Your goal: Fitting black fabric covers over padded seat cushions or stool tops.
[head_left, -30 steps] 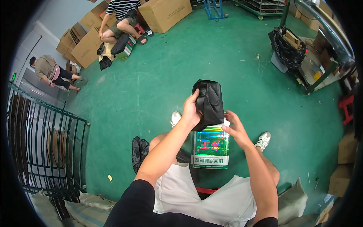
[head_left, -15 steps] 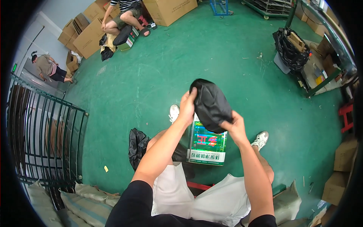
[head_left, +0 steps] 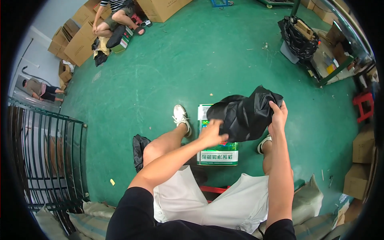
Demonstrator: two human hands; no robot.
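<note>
Both hands hold a crumpled black bag (head_left: pixel 246 116) above the knees. The right hand (head_left: pixel 278 116) is closed on the bag's upper right corner; the left hand (head_left: pixel 212 134) pinches its lower left edge, fingertips tucked out of sight in the folds. Below the hands, a green box (head_left: pixel 218 154) stands on the green floor (head_left: pixel 200 60), its top half hidden by the bag. Another black bag (head_left: pixel 139 149) lies beside the left knee.
</note>
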